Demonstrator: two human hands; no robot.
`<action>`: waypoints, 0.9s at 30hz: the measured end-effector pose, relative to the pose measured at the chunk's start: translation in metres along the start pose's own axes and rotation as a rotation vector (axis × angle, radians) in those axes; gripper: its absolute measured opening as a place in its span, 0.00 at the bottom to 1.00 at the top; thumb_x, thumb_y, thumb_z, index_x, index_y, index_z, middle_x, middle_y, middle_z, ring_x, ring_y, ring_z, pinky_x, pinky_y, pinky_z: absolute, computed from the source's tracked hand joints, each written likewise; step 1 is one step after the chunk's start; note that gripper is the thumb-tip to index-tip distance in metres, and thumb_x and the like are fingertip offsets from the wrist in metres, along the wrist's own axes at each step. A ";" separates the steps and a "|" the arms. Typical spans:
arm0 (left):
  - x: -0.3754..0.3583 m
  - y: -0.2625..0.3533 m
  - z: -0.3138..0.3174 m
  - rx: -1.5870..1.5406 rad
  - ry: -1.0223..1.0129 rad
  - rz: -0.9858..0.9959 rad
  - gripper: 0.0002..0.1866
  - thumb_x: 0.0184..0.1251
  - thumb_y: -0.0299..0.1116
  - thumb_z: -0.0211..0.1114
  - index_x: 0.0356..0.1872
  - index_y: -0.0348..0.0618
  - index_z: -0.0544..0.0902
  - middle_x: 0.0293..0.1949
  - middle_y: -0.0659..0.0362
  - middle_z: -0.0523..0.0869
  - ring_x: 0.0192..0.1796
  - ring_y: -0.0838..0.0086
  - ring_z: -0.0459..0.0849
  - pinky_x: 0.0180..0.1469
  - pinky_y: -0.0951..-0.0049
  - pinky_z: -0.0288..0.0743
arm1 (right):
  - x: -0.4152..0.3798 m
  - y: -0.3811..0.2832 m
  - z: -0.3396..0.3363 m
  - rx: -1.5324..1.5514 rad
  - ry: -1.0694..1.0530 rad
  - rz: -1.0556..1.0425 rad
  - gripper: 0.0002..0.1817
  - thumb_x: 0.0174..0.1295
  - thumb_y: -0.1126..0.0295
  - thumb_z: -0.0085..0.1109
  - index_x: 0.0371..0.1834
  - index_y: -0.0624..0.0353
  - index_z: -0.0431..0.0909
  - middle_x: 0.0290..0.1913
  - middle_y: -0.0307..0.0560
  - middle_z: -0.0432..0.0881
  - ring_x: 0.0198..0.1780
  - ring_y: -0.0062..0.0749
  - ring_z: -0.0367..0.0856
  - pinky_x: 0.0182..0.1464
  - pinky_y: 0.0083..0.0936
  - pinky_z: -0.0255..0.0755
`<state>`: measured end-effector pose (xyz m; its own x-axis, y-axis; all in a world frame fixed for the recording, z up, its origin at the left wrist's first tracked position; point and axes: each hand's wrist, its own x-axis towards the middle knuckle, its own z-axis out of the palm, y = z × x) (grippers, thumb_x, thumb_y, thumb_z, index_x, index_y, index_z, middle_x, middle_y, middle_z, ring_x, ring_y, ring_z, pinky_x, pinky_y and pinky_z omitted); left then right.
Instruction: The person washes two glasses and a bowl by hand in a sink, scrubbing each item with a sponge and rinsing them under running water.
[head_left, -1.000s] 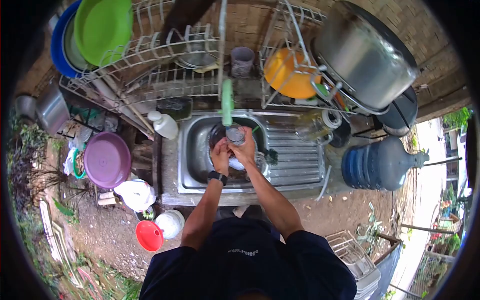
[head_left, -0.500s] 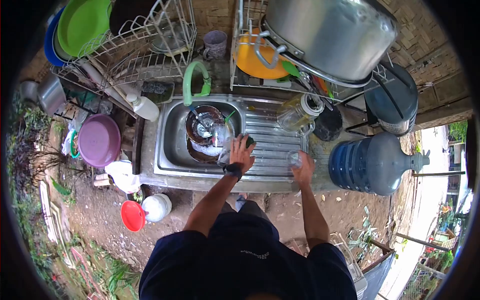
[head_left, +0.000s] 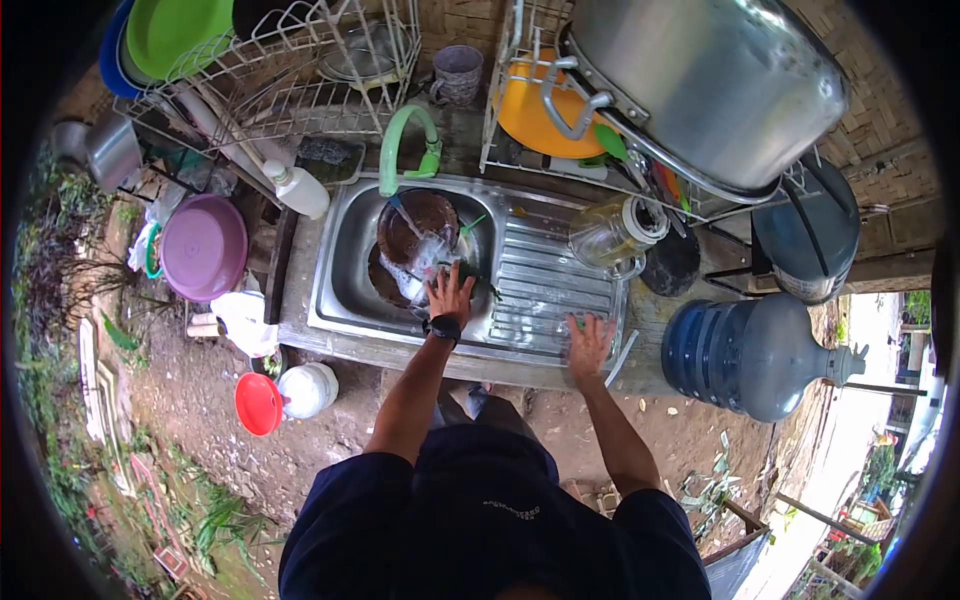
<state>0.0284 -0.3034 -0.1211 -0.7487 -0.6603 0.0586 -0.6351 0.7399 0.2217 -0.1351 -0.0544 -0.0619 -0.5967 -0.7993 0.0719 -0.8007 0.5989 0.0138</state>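
My left hand (head_left: 450, 300), wearing a dark watch, reaches over the right side of the sink basin (head_left: 343, 262) with its fingers spread. Something dark shows beside and under its fingers; I cannot make out what. Water runs from the green curved faucet (head_left: 408, 140) and splashes by the fingertips. Brown bowl-like vessels (head_left: 405, 222) with suds sit in the basin below the stream. My right hand (head_left: 591, 345), slightly blurred, lies with fingers apart near the front edge of the ribbed drainboard (head_left: 540, 275). A small green bit shows at its fingertips.
A clear jar (head_left: 605, 235) with a handle leans on the drainboard's far right. Beyond it lies a large blue water jug (head_left: 735, 345). A big metal pot (head_left: 700, 90) rests on the rack. A white pump bottle (head_left: 300, 190) and purple basin (head_left: 204, 247) are left.
My left hand has moved left, over the basin. My right hand has shifted toward the front edge; the clear cup-like thing it held no longer shows. The camera view has shifted slightly.
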 end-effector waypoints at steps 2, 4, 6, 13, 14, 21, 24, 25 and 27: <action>-0.002 -0.008 0.004 -0.007 -0.019 0.026 0.29 0.48 0.33 0.68 0.56 0.60 0.74 0.70 0.57 0.56 0.68 0.52 0.60 0.64 0.35 0.54 | 0.010 -0.025 -0.002 -0.022 -0.025 0.009 0.24 0.53 0.74 0.54 0.55 0.43 0.75 0.48 0.44 0.72 0.58 0.40 0.67 0.73 0.53 0.39; 0.001 -0.009 0.004 0.012 -0.099 0.023 0.20 0.62 0.35 0.55 0.57 0.62 0.75 0.71 0.58 0.57 0.70 0.53 0.58 0.66 0.34 0.50 | 0.018 -0.039 0.004 -0.057 0.035 0.009 0.24 0.49 0.74 0.58 0.53 0.46 0.77 0.49 0.46 0.71 0.57 0.41 0.67 0.70 0.53 0.44; -0.001 -0.010 0.000 -0.006 -0.103 0.044 0.19 0.63 0.34 0.53 0.56 0.62 0.76 0.71 0.58 0.56 0.70 0.53 0.58 0.67 0.35 0.48 | 0.028 -0.054 -0.006 -0.074 0.009 0.033 0.28 0.44 0.70 0.66 0.54 0.48 0.75 0.50 0.47 0.72 0.57 0.42 0.67 0.69 0.53 0.46; -0.001 -0.008 -0.023 -0.242 -0.057 0.141 0.25 0.47 0.27 0.61 0.51 0.58 0.81 0.68 0.55 0.63 0.70 0.53 0.60 0.68 0.39 0.50 | 0.053 -0.096 -0.044 0.269 -0.042 0.290 0.40 0.33 0.60 0.75 0.57 0.47 0.70 0.48 0.47 0.76 0.54 0.44 0.73 0.63 0.50 0.52; 0.002 -0.010 -0.033 -0.294 -0.060 0.155 0.25 0.47 0.28 0.62 0.51 0.58 0.81 0.67 0.55 0.64 0.70 0.53 0.60 0.68 0.41 0.51 | 0.058 -0.106 -0.046 0.340 -0.029 0.304 0.40 0.34 0.60 0.74 0.57 0.47 0.70 0.47 0.48 0.76 0.54 0.45 0.73 0.64 0.51 0.52; 0.076 -0.044 -0.074 -1.882 -0.162 -0.860 0.25 0.75 0.47 0.41 0.59 0.38 0.72 0.57 0.51 0.78 0.56 0.62 0.78 0.61 0.65 0.70 | 0.139 -0.198 -0.047 0.954 0.072 0.158 0.37 0.36 0.67 0.74 0.54 0.54 0.69 0.41 0.50 0.82 0.44 0.45 0.81 0.48 0.36 0.72; 0.101 -0.084 -0.042 -2.102 -0.141 -0.693 0.24 0.77 0.45 0.39 0.60 0.39 0.70 0.57 0.53 0.77 0.57 0.63 0.77 0.63 0.66 0.69 | 0.180 -0.232 -0.050 1.008 0.033 0.120 0.36 0.36 0.72 0.73 0.53 0.57 0.69 0.39 0.51 0.83 0.43 0.44 0.83 0.45 0.34 0.75; 0.105 -0.084 -0.051 -2.079 -0.074 -0.675 0.23 0.77 0.45 0.39 0.61 0.39 0.69 0.56 0.53 0.78 0.57 0.64 0.78 0.63 0.67 0.69 | 0.192 -0.243 -0.052 1.005 -0.005 0.126 0.35 0.36 0.73 0.73 0.53 0.57 0.69 0.39 0.51 0.83 0.44 0.43 0.83 0.46 0.34 0.75; 0.109 -0.092 -0.066 -2.069 0.001 -0.677 0.22 0.77 0.44 0.39 0.61 0.40 0.69 0.56 0.54 0.78 0.56 0.65 0.79 0.62 0.67 0.70 | 0.206 -0.256 -0.056 1.011 -0.001 0.121 0.36 0.36 0.73 0.72 0.54 0.55 0.69 0.39 0.51 0.83 0.43 0.44 0.83 0.46 0.34 0.75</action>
<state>0.0178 -0.4513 -0.0707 -0.5603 -0.6897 -0.4586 0.3188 -0.6907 0.6491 -0.0500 -0.3702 0.0049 -0.6762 -0.7366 0.0158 -0.4054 0.3541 -0.8427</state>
